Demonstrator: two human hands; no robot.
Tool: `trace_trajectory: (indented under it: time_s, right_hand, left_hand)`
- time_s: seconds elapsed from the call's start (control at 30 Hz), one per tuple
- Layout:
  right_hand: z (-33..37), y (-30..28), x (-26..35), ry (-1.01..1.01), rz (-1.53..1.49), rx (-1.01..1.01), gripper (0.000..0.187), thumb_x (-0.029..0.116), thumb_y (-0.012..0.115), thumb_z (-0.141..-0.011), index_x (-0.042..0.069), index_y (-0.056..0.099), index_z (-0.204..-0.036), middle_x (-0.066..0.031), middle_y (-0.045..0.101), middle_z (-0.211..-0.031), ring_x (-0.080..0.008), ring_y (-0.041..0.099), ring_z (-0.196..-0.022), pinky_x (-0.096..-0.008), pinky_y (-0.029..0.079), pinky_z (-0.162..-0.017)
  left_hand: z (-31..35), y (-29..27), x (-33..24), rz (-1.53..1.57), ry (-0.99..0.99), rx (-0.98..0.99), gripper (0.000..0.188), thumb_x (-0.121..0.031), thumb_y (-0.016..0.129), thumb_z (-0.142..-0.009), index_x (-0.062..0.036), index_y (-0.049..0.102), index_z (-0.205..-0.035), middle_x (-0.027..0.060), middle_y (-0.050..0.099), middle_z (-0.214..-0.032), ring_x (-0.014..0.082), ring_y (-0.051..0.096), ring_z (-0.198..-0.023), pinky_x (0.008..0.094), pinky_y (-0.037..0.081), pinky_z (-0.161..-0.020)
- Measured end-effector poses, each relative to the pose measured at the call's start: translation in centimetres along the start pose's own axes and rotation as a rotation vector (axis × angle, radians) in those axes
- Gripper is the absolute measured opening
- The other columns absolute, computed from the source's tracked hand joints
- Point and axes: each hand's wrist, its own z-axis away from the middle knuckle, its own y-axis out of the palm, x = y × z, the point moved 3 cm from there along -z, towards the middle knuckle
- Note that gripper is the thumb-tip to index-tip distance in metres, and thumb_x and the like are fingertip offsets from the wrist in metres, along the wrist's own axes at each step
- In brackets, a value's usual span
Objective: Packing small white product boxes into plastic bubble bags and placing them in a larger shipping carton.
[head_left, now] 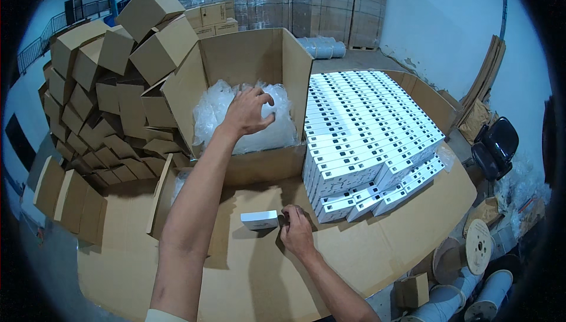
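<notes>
Here, left hand [249,113] over plastic bags [207,116] — fingers spread; right hand [297,235] beside white box [259,220] — fingers half-curled, parted.

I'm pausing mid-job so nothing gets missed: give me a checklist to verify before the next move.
1. Large carton open on top: ok.
2. Clear plastic inside it: ok.
3. Left grip over the plastic: ok; contact, cannot tell.
4. Right grip firmly on the white box: cannot tell; fingers are at its right end.
5. White box apart from the stacked white boxes: ok, visible gap.
</notes>
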Motion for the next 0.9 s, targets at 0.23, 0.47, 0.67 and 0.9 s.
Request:
trace_trajectory:
  time_s: [0.23,0.47,0.67,0.9]
  right_hand:
    - [-0.2,0.2,0.2,-0.026,0.021,-0.022,0.030,-0.004,0.061,-0.080,0.002,0.053,-0.108,-0.0204,0.058,-0.103,-0.0421,0.058,-0.099,-0.0497,0.047,-0.085]
    - [-0.4,-0.3,0.6,-0.062,0.017,-0.040,0.025,0.001,0.061,-0.084,0.002,0.052,-0.108,-0.0205,0.058,-0.102,-0.0430,0.058,-0.098,-0.0500,0.048,-0.083]
    - [0.1,0.1,0.2,-0.026,0.015,-0.014,0.025,0.001,0.061,-0.085,0.001,0.054,-0.108,-0.0218,0.060,-0.102,-0.0431,0.059,-0.098,-0.0501,0.048,-0.084]
    - [1.0,0.1,-0.7,0.047,-0.024,-0.015,0.033,0.001,0.060,-0.079,0.002,0.056,-0.112,-0.0201,0.062,-0.099,-0.0413,0.060,-0.096,-0.0489,0.049,-0.086]
  left_hand:
    - [-1.5,1.6,2.2,0.157,-0.126,0.064,0.024,-0.016,0.073,-0.080,-0.0006,0.067,-0.097,0.0206,0.070,-0.093,0.0381,0.067,-0.091,0.0473,0.053,-0.086]
    - [-2.6,-3.3,2.4,0.390,-0.284,-0.204,0.023,-0.013,0.073,-0.083,0.0034,0.063,-0.097,0.0222,0.071,-0.091,0.0357,0.071,-0.087,0.0410,0.055,-0.080]
    - [-2.1,-8.8,2.1,0.566,-0.368,-0.405,0.025,-0.017,0.074,-0.087,0.0015,0.063,-0.100,0.0134,0.072,-0.090,0.0194,0.070,-0.083,0.0340,0.055,-0.077]
    - [3.8,-14.8,-2.8,1.087,-0.426,-0.540,0.017,-0.010,0.065,-0.096,0.0008,0.058,-0.107,0.0059,0.068,-0.096,0.0102,0.064,-0.081,0.0261,0.052,-0.074]
